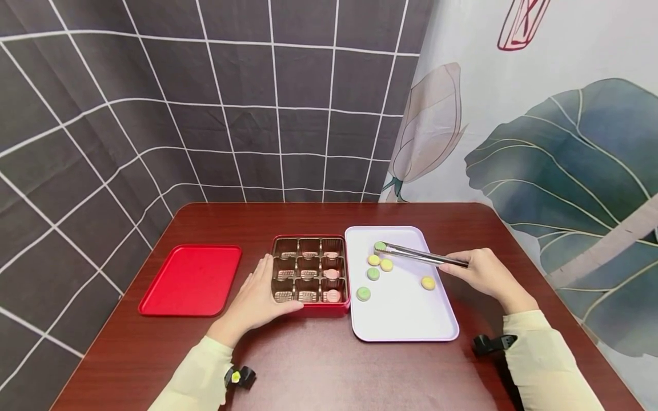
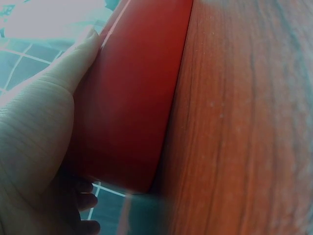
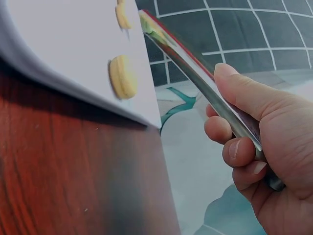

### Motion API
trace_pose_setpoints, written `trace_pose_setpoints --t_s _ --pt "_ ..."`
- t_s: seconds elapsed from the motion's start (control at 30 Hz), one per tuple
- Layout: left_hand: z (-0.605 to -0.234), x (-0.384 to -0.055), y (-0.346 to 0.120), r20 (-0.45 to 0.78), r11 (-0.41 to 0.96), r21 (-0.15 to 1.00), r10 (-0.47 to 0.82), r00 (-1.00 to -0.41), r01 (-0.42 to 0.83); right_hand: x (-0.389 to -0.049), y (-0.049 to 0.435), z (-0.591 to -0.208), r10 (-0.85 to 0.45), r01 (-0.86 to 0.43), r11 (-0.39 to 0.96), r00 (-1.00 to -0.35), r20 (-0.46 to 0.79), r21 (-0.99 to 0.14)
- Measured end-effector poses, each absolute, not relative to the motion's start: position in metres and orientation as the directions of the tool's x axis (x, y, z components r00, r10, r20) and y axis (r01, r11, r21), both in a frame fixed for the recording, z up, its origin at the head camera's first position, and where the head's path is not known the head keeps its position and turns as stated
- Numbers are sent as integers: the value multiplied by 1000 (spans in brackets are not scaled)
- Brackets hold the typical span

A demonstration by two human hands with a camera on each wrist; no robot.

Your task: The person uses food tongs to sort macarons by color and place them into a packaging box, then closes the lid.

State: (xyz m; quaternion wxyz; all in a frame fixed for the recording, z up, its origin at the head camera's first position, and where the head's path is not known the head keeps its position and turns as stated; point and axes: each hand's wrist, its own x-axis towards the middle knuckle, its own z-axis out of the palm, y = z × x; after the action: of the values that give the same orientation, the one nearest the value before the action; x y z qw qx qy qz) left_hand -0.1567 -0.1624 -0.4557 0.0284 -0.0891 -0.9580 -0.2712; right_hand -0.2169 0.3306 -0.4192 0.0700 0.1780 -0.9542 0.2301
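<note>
Silver metal tongs [image 1: 421,254] are gripped by the right hand [image 1: 484,274], presumably for cleanliness, at the round green macaron [image 1: 379,246] right of frame-centre; the central square red box [image 1: 325,310] seems steadied by the straight-fingered left hand [image 1: 257,299].

From the head, looks forward and down across the table [image 1: 298,365] to the cloth backdrop [image 1: 308,68], fairly far back. From the left wrist, looks closely along the side of the red box [image 2: 132,98], turned sideways. From the right wrist, faces the tongs [image 3: 200,85] and tray [image 3: 58,39] from nearby, likewise turned. Shares box between head and left wrist, tray and tongs between head and right wrist.
</note>
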Motion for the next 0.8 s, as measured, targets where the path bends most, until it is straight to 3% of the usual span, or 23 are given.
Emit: trace_pose_setpoints --t_s 0.8 --pt "-455 -155 -162 101 837 516 150 -984 180 -227 291 -392 -389 -476 748 -879 275 -462"
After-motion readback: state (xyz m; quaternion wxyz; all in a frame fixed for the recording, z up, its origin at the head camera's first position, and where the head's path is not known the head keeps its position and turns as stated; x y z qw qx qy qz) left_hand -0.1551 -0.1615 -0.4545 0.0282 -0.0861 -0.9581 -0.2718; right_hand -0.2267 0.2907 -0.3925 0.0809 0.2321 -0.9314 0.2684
